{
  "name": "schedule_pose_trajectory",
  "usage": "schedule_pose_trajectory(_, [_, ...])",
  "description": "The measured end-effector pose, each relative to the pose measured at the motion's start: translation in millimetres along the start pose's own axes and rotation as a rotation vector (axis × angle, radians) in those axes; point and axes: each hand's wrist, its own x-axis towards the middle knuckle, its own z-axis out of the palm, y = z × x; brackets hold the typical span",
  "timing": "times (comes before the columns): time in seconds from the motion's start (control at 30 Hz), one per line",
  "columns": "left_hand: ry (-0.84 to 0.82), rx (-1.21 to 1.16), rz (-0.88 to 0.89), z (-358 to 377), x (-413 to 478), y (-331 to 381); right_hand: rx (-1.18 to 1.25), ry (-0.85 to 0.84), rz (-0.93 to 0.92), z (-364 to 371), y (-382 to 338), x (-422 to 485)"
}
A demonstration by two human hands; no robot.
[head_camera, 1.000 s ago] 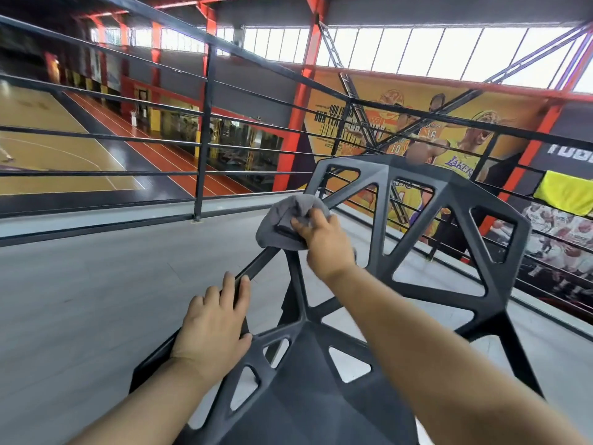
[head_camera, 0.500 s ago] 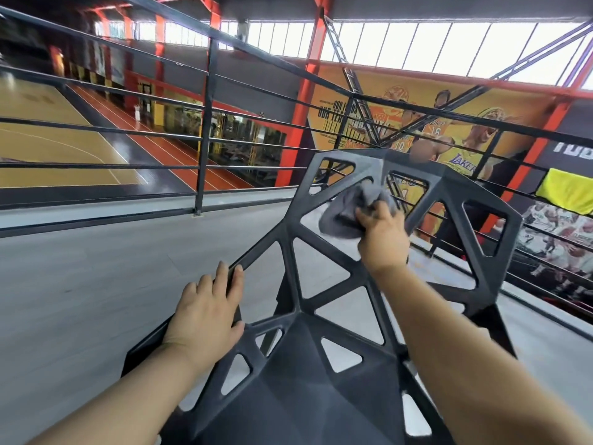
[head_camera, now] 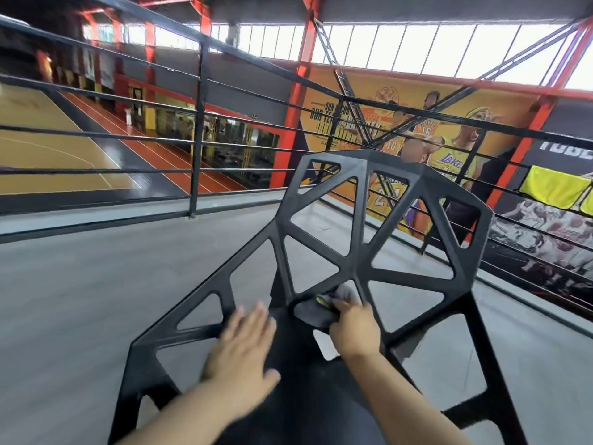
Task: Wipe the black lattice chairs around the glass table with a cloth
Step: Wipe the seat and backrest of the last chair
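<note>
View from a head-worn camera, looking down over two bare forearms on an upper walkway with a grey floor (head_camera: pixel 80 300). A black metal railing (head_camera: pixel 197 130) runs round the walkway, and a basketball court lies below it. No glass table shows in this view.

A black chair (head_camera: pixel 359 261), made of bars that form open triangles, fills the middle of the view. Its back rises away from the camera and its seat is nearest the person.

The left hand (head_camera: pixel 244 351) lies flat on the left part of the seat with its fingers straight and slightly spread. It is blurred, so whether it presses or only rests there cannot be told.

The right hand (head_camera: pixel 356 332) is low on the chair, where the back meets the seat. Its fingers are curled round a bunched grey cloth (head_camera: pixel 313 313) and push it against a bar junction.

The step appears to be wiping the lower bars of the back. To do it well, the left hand should probably steady the chair. The cloth should wrap each bar and follow it into the corners of the triangles, where dust is likely to collect. A looser fold would cover more of each bar.
</note>
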Motion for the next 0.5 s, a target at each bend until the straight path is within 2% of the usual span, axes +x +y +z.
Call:
schedule_pose_trajectory(0.03, [-0.066, -0.048, 0.070, 8.9, -4.6, 11.9, 0.063, 0.094, -0.038, -8.2, -10.3, 3.6])
schedule_pose_trajectory(0.1, [0.006, -0.071, 0.125, 25.0, -7.4, 15.7, 0.238, 0.282, -0.100, -28.4, -33.2, 12.6])
schedule_pose_trajectory(0.2, [-0.139, -0.111, 0.088, 35.0, -4.3, 13.7, 0.337, 0.508, -0.227, -47.2, -68.4, 33.5])
schedule_pose_trajectory(0.27, [-0.126, -0.153, 0.067, 33.7, -3.4, 13.7, 0.250, 0.448, -0.333, -48.1, -87.9, 53.6])
schedule_pose_trajectory(0.33, [-0.045, -0.156, 0.082, 39.8, -3.0, 11.1, 0.065, 0.237, -0.394, -34.4, -98.9, 71.3])
schedule_pose_trajectory(0.4, [-0.073, -0.183, 0.040, 37.0, -3.3, 11.2, -0.046, 0.100, -0.396, -16.8, -98.0, 80.4])
schedule_pose_trajectory(0.43, [-0.127, -0.222, 0.015, 32.6, -1.2, 10.9, -0.056, 0.093, -0.388, -10.6, -93.9, 80.7])
schedule_pose_trajectory(0.47, [-0.058, -0.214, 0.040, 38.0, -0.7, 9.1, -0.055, 0.106, -0.380, -6.7, -87.6, 79.6])
schedule_pose_trajectory(0.5, [-0.064, -0.207, 0.044, 43.9, -0.3, 8.3, -0.067, 0.118, -0.368, -4.6, -78.8, 77.2])
